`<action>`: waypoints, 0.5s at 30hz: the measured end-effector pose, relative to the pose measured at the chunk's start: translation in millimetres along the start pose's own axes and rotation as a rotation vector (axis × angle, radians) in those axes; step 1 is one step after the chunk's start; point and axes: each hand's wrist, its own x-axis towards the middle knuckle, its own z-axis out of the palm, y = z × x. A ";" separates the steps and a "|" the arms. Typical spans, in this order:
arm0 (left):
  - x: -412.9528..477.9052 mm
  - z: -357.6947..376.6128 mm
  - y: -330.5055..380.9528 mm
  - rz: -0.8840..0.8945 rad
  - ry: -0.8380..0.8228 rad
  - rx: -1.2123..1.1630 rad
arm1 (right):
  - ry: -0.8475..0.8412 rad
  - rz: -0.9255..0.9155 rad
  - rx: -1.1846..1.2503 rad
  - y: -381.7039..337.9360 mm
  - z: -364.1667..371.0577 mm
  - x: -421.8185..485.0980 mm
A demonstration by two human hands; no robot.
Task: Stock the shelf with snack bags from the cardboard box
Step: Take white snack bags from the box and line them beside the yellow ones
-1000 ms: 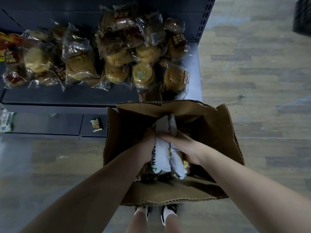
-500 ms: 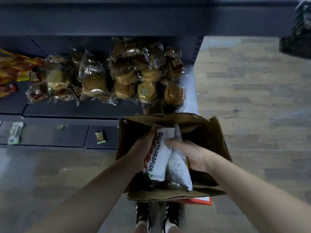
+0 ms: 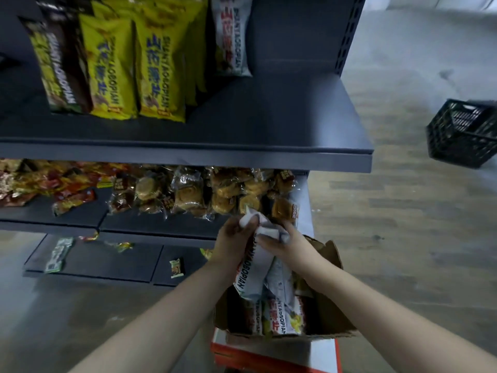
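While hoisting two long white printed snack bags [image 3: 252, 270] out of the open brown cardboard box [image 3: 332, 302], gripping them by their crumpled tops: curling the left hand [image 3: 232, 239] round one top, pinching the other with the right hand [image 3: 291, 246] just beside it, both in front of the lower shelf's clear-wrapped pastry packets [image 3: 188, 195]. Letting the tails dangle into the box, among more white bags of the same kind [image 3: 279, 316] standing inside.

Probably heading for the dark grey metal upper shelf [image 3: 269, 117]. Doing it well: lifting straight up before swinging forward, clearing the box flaps and that shelf's front lip without dragging across the pastries. Skipping past the upright yellow bags [image 3: 158, 71] on the left, aiming just right of the lone matching white bag [image 3: 231, 36], onto the bare stretch beside it. Standing each bag upright, print facing out, leaning on its neighbour. Holding by the sealed tops only, not squeezing the middles, these likely being brittle inside.
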 end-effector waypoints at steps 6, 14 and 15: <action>-30.6 -10.2 62.3 0.319 0.012 0.141 | 0.142 -0.126 -0.073 -60.0 8.1 -13.8; -53.6 -26.3 125.2 0.451 0.047 0.030 | 0.099 -0.258 0.013 -142.7 5.3 -16.8; -54.4 -27.4 131.5 0.437 0.029 -0.016 | 0.099 -0.254 0.004 -151.1 5.3 -15.3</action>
